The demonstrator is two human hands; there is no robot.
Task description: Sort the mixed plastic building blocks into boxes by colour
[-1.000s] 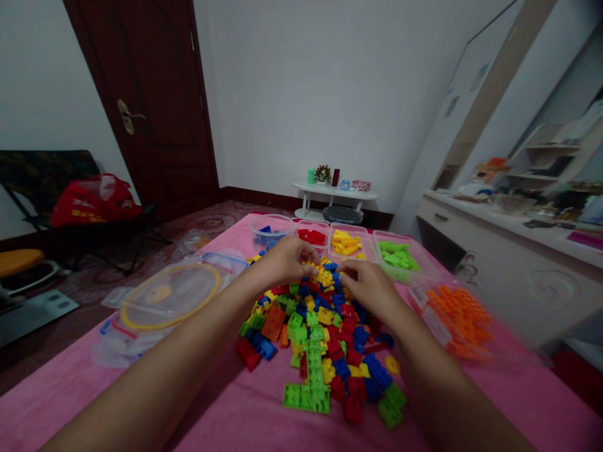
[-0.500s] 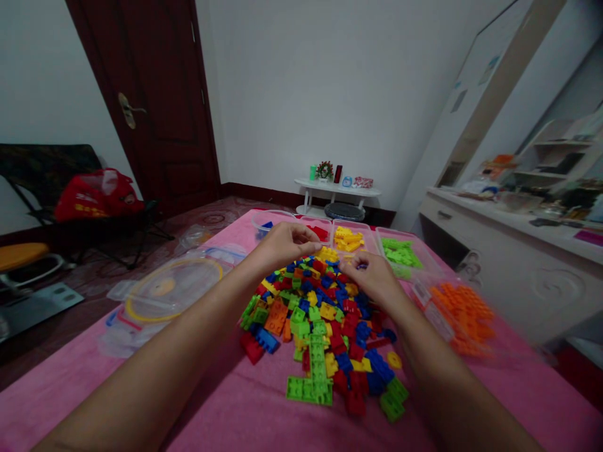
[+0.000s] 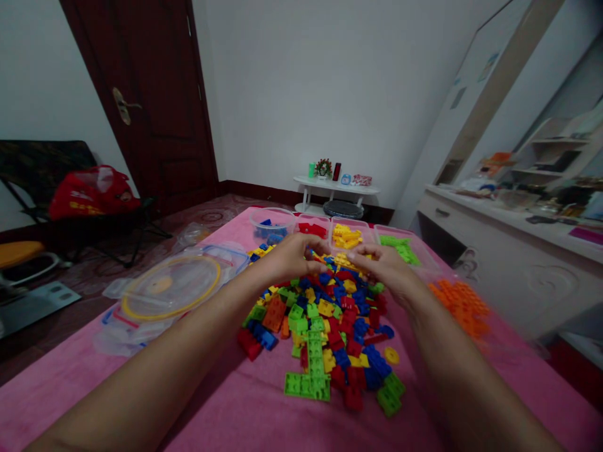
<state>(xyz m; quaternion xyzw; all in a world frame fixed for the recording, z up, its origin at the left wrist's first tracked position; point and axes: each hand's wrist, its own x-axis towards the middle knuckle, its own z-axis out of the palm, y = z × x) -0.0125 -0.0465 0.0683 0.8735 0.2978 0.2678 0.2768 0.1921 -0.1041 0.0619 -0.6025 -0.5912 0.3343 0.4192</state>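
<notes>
A heap of mixed toy building bricks (image 3: 325,307) in red, blue, yellow, green and orange lies on the pink cloth. Over its far left part is my left hand (image 3: 298,256), thumb and fingers apart, with nothing visible between them. My right hand (image 3: 384,267) reaches over the far right part of the heap, fingers stretched toward some yellow bricks (image 3: 343,260); whether they touch is unclear. At the heap's near edge lies a light green L-shaped group of bricks (image 3: 308,384).
Beyond the heap stand clear containers of blue bricks (image 3: 268,229), red bricks (image 3: 312,230), yellow bricks (image 3: 347,236) and green bricks (image 3: 400,250). Orange bricks (image 3: 459,307) sit at the right. Clear lids (image 3: 172,285) are stacked at the left.
My left hand has come nearer and its fingers have spread. My right hand has shifted slightly right, its fingers now stretched out. The view has moved a little.
</notes>
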